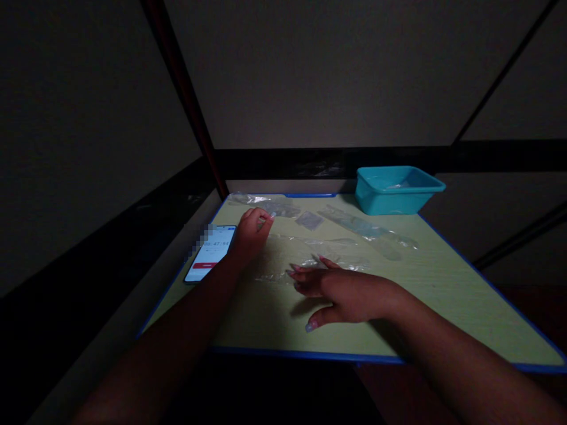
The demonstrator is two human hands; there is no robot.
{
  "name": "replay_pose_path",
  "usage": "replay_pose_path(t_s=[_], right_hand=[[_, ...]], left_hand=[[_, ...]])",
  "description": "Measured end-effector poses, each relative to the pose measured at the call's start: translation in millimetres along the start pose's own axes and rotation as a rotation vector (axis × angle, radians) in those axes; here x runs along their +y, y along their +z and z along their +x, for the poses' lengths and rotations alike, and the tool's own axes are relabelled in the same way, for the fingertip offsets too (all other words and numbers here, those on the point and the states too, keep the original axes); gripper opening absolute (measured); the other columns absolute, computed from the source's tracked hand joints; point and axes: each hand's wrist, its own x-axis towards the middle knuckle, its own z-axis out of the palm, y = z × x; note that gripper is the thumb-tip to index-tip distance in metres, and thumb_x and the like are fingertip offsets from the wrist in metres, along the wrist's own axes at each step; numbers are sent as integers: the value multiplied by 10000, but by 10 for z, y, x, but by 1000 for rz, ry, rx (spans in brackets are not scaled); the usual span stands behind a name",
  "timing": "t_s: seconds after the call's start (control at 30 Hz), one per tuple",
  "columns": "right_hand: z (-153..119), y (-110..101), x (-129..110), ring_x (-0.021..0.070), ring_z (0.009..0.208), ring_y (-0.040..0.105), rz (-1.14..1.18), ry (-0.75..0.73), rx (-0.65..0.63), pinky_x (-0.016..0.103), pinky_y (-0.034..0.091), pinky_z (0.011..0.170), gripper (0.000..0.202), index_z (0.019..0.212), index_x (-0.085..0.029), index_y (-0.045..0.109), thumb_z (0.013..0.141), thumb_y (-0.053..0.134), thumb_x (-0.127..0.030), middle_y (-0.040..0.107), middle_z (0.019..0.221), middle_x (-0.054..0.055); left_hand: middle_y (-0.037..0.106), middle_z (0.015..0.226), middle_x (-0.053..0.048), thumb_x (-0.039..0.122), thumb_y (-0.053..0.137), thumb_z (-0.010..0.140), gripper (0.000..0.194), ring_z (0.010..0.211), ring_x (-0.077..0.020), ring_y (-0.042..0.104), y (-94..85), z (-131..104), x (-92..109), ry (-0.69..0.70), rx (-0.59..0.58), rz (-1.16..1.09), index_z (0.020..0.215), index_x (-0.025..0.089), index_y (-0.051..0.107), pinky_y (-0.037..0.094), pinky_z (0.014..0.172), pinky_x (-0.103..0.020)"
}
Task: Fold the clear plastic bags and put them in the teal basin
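A clear plastic bag lies flat across the middle of the table. Over its near right part, my right hand is spread, palm down, with the fingertips at the bag and the thumb held apart. My left hand is at the bag's far left corner, its fingers curled in towards the thumb. Whatever may be between those fingers is hidden. Just beyond the bag is a small grey square packet. More clear plastic bags lie behind, one at the back left and another to the right.
A phone with a lit timer screen lies by the table's left edge, close to my left forearm. At the back right corner stands a turquoise plastic basket with something pale inside. The pale table has a blue rim, and a wall rises behind it.
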Motion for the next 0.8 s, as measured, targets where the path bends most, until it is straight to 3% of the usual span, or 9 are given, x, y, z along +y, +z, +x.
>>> replay_pose_path(t_s=[0.1,0.3,0.47,0.6,0.7,0.8], right_hand=[[5,25,0,277,1356,238,4,46,-9,542,24,1082,661,1333,-184,452,783,575,-528,310,1437,174],[29,54,38,260,1375,184,31,47,-29,535,-6,1082,702,1374,-289,375,762,574,-569,256,1476,103],[64,86,89,260,1377,175,25,57,-18,526,-33,1086,782,1416,-238,290,766,560,-579,221,1485,113],[87,83,99,259,1367,213,29,70,28,518,-14,1092,765,1403,-222,327,764,573,-563,277,1467,126],[95,55,94,261,1342,280,40,63,71,534,12,1085,636,1335,-260,445,777,577,-535,372,1428,104],[98,15,113,247,1271,401,37,66,162,508,113,1081,417,1199,-262,587,844,519,-469,505,1333,75]], left_hand=[[568,842,-30,302,476,826,132,832,-182,538,3,-9,20,-23,-8,5,777,195,536,441,757,-305],[560,803,-24,289,477,822,133,798,-178,544,6,-13,62,-12,6,-21,738,199,527,448,749,-299],[552,798,-27,290,477,819,135,787,-178,540,1,-13,76,-15,10,-40,735,197,526,450,723,-294],[554,806,-26,299,466,825,145,768,-172,532,-5,-13,84,-9,5,-64,744,195,528,446,703,-290],[568,796,-16,313,456,829,158,745,-162,537,-35,-18,129,-6,-96,-100,763,198,542,443,686,-282],[578,817,-20,346,525,791,154,781,-168,548,-81,-57,222,132,-287,-120,784,196,563,446,725,-284]])
